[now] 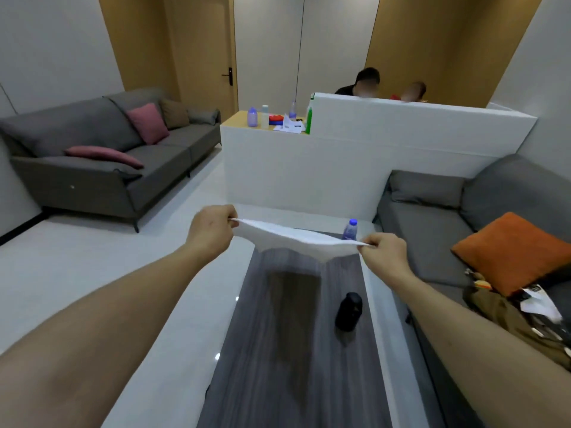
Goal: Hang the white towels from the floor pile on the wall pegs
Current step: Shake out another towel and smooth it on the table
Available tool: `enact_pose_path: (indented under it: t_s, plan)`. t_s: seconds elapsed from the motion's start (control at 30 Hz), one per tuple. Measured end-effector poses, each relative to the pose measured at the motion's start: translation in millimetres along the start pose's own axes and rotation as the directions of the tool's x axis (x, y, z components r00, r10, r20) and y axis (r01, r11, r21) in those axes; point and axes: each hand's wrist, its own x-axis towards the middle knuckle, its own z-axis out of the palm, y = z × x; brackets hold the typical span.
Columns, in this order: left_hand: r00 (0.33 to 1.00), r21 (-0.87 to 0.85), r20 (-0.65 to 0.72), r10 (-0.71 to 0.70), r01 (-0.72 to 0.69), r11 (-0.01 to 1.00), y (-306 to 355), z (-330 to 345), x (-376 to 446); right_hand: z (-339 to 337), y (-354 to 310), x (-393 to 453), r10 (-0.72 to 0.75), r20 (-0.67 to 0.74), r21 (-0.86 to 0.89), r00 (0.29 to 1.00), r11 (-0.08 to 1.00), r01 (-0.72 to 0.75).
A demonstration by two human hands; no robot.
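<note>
Above the dark coffee table (287, 350), a white towel (296, 239) is held stretched by its corners, pinched in the left hand (213, 231) and right hand (384, 251), presumably spread for hanging. No pegs are visible.

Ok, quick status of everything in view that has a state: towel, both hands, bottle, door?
white towel: held up, stretched between both hands above the table, sagging in the middle
left hand: fingers pinch the towel's left end
right hand: fingers pinch the towel's right end
bottle: upright on the table, capped
black object: standing on the table
door: closed
</note>
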Motion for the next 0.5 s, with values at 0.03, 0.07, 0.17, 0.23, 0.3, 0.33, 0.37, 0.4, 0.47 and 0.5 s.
enact_pose_path:
  t_s: [0.03, 0.07, 0.17, 0.23, 0.3, 0.33, 0.37, 0.4, 0.47, 0.5]
  plan:
    - [0.999, 0.017, 0.043, -0.009, 0.008, 1.0, -6.6, 10.0, -25.9, 10.6, 15.5, -20.7, 0.023, 0.04, -0.015, 0.999, 1.0, -0.022]
    - [0.996, 0.027, 0.086, -0.018, 0.016, 1.0, -12.9, 19.8, -51.9, 20.2, 31.5, -41.6, 0.041, 0.075, -0.022, 0.996, 0.999, -0.04]
    - [0.975, 0.108, 0.216, -0.047, 0.024, 0.994, -32.0, 46.1, -130.2, 45.8, 81.2, -106.7, 0.11, 0.168, -0.035, 0.98, 0.994, -0.106]
    - [0.954, 0.153, 0.296, -0.054, 0.009, 0.988, -46.1, 62.1, -183.4, 59.7, 112.7, -151.6, 0.157, 0.242, -0.053, 0.957, 0.987, -0.149]
    - [0.923, 0.183, 0.38, -0.057, -0.015, 0.983, -59.3, 76.6, -235.3, 71.3, 140.4, -196.4, 0.203, 0.302, -0.085, 0.931, 0.979, -0.185]
    - [0.905, 0.194, 0.421, -0.057, -0.028, 0.981, -65.3, 84.2, -259.9, 75.9, 152.9, -217.8, 0.219, 0.325, -0.105, 0.92, 0.975, -0.195]
    - [0.886, 0.207, 0.46, -0.06, -0.041, 0.978, -70.9, 92.0, -283.5, 80.2, 164.7, -238.6, 0.232, 0.349, -0.126, 0.908, 0.972, -0.2]
    - [0.863, 0.219, 0.501, -0.07, -0.048, 0.975, -75.8, 98.9, -306.2, 84.5, 176.2, -258.8, 0.25, 0.372, -0.147, 0.894, 0.967, -0.209]
    - [0.805, 0.234, 0.584, -0.098, -0.052, 0.971, -84.3, 112.3, -349.8, 92.9, 197.4, -297.3, 0.301, 0.411, -0.197, 0.86, 0.951, -0.239]
    - [0.77, 0.246, 0.628, -0.113, -0.06, 0.967, -87.9, 118.5, -370.2, 96.7, 207.4, -315.6, 0.331, 0.43, -0.225, 0.84, 0.94, -0.256]
